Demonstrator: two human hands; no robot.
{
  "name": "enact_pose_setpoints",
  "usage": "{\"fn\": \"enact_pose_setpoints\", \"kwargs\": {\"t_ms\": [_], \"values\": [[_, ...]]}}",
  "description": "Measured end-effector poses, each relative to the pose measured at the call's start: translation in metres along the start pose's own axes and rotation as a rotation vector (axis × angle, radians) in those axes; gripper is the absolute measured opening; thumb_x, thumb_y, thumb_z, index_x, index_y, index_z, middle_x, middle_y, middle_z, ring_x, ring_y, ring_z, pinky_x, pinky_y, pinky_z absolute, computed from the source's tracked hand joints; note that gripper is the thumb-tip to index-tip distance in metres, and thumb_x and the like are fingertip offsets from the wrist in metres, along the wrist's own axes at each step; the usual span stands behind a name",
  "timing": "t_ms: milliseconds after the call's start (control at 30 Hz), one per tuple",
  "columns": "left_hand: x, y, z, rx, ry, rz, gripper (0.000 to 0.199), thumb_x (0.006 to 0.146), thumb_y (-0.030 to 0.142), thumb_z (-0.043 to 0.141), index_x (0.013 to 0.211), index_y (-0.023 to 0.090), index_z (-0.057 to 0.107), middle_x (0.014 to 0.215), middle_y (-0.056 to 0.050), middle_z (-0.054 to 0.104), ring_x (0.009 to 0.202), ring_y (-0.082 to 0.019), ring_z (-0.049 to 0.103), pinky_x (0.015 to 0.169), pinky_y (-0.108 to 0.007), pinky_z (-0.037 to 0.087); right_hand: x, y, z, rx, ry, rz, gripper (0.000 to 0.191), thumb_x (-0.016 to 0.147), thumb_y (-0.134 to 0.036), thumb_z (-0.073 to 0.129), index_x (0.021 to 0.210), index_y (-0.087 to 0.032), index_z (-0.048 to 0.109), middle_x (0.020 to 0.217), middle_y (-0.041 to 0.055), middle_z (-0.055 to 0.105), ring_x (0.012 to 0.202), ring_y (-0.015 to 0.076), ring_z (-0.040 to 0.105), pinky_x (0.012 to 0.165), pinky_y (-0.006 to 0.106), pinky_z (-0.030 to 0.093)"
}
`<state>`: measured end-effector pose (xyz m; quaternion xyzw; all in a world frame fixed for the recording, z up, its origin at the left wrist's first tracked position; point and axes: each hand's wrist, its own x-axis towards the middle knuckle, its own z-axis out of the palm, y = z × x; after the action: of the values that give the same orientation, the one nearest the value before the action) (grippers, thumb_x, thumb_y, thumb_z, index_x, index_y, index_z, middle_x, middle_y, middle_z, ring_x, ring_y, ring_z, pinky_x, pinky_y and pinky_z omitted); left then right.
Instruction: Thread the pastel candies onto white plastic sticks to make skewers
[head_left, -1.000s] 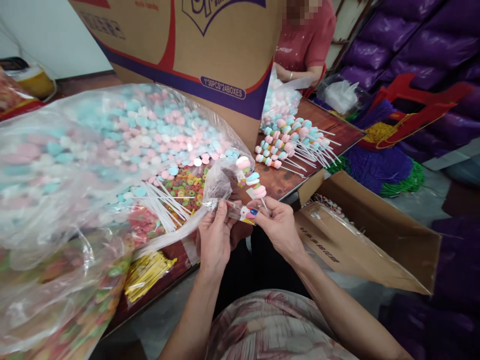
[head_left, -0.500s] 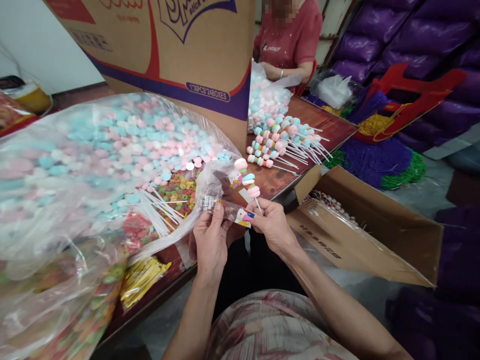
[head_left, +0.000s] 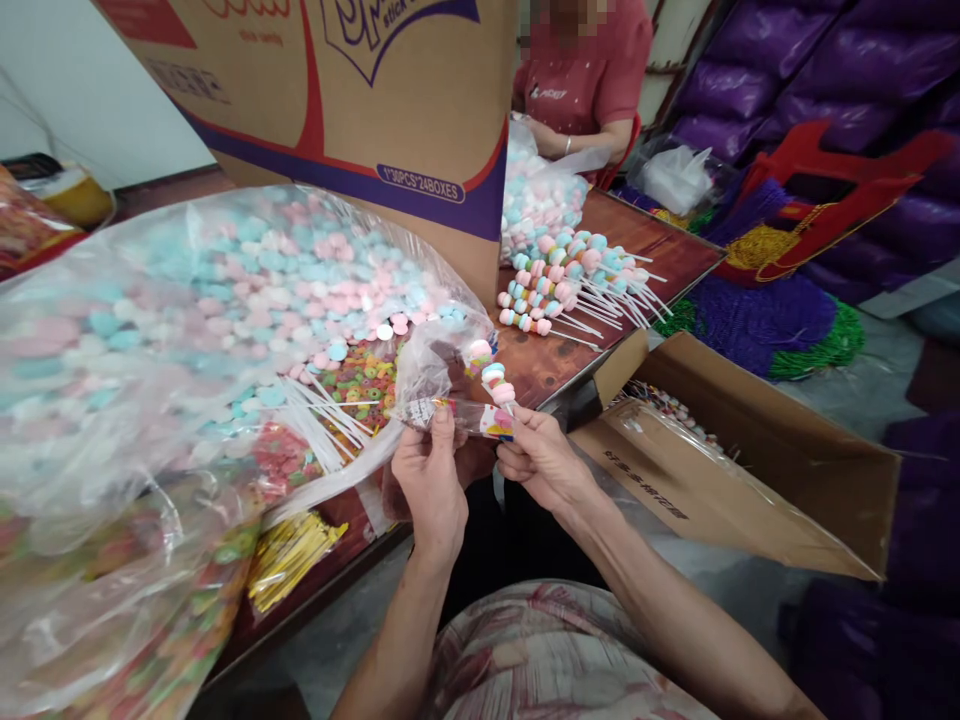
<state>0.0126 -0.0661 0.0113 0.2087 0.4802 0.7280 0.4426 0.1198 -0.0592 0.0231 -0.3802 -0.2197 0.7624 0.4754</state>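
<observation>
My left hand (head_left: 436, 480) pinches one end of a clear printed wrapper (head_left: 469, 418) between thumb and fingers. Closed fingers of my right hand (head_left: 541, 455) hold the stick of a marshmallow skewer (head_left: 496, 378), beside the wrapper's other end. The skewer stands upright above the wrapper, pink and blue pieces showing. Behind both hands lies a large clear bag of marshmallows (head_left: 300, 270). White sticks (head_left: 326, 425) rest on ring candies (head_left: 360, 375) to the left. Finished-looking skewers (head_left: 555, 275) are piled on the table further back.
A large printed carton (head_left: 360, 130) stands on the table (head_left: 540, 365). An open cardboard box (head_left: 750, 480) is at the right. Gold ties (head_left: 292, 555) lie near the table edge. Across the table sits a person in a red shirt (head_left: 585, 90).
The wrapper has turned more level, and its right end has moved up slightly. The skewer has shifted a little down and left. Both hands keep their hold.
</observation>
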Motion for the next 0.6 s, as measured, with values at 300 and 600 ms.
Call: {"fn": "enact_pose_setpoints", "kwargs": {"t_ms": [300,600], "values": [[0.000,0.008,0.005,-0.079,0.032,-0.068,0.028,0.070,0.036,0.082,0.084,0.017,0.068,0.079,0.002,0.066,0.067,-0.007,0.057,0.063,-0.019,0.047,-0.007,-0.004,-0.007,0.017,-0.024,0.000,0.046,0.064,-0.046,0.087,0.072,-0.018,0.051,0.048,-0.0147,0.025,0.040,0.0004,0.010,0.038,0.017,0.008],[0.021,0.016,-0.002,-0.223,0.043,-0.296,0.027,0.070,0.032,0.084,0.084,0.017,0.067,0.078,0.002,0.070,0.068,-0.008,0.064,0.068,-0.021,0.046,-0.016,-0.016,-0.015,-0.306,0.115,-0.325,0.044,0.088,-0.061,0.060,0.079,-0.018,0.059,0.052,-0.0104,0.023,0.044,0.0054,0.016,0.041,0.021,0.011]]}}
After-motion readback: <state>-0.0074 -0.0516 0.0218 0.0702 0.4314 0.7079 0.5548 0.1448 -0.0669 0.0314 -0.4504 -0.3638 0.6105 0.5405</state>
